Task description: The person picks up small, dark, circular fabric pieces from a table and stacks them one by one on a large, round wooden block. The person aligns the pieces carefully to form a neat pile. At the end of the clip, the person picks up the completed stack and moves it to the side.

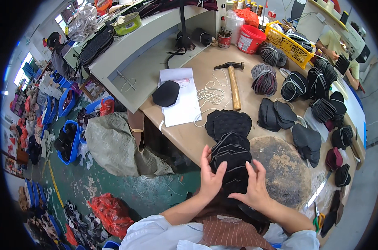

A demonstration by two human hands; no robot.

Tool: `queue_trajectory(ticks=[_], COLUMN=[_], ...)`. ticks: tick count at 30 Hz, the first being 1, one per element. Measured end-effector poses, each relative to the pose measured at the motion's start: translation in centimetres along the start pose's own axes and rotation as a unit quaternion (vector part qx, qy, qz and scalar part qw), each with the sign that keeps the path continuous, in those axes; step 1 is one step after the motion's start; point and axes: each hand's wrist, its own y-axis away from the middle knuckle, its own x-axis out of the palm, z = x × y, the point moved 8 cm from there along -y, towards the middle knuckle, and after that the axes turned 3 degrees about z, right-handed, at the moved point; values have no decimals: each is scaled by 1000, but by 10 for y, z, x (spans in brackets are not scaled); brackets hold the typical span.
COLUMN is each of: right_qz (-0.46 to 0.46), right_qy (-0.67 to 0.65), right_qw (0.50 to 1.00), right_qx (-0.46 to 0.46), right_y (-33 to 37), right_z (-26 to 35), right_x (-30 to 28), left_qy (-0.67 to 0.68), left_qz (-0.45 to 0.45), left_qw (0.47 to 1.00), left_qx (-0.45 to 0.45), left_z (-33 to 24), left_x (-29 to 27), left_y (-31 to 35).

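Note:
A long row of overlapping black fabric pieces [231, 152] with pale edges lies before me near the table's front edge. My left hand [212, 177] is at its left side, fingers spread and pointing away from me, thumb out toward the pieces. Opposite it, my right hand [255, 187] has its fingers apart and its thumb stretched toward the near end. Both hands look open; whether their fingertips press on the fabric is hard to tell. A black quilted-looking stack [228, 123] adjoins the row's far end.
Right of the pieces is a worn round block [280, 168]. A hammer [234, 85], white cord [211, 95], paper [178, 104] and tied black bundles [294, 86] lie beyond. Scissors [318, 218] sit near right. A red bucket [250, 39] and yellow crate [289, 46] stand behind; another person [343, 46] works far right.

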Motion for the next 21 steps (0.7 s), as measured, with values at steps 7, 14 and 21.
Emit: queue_trajectory(ticks=[7, 14, 21], right_qz=[-86, -67, 17], right_qy=[-95, -20, -134], right_qw=[987, 997, 986], right_qx=[-96, -41, 96], right_y=[-17, -11, 22], right_z=[-7, 0, -29], right_x=[-18, -18, -12], left_qy=[63, -36, 14], left_qz=[86, 53, 64], left_qw=[994, 997, 998], left_qx=[-35, 35, 4], left_z=[9, 1, 0], left_x=[-5, -1, 13], left_y=[-17, 3, 0])
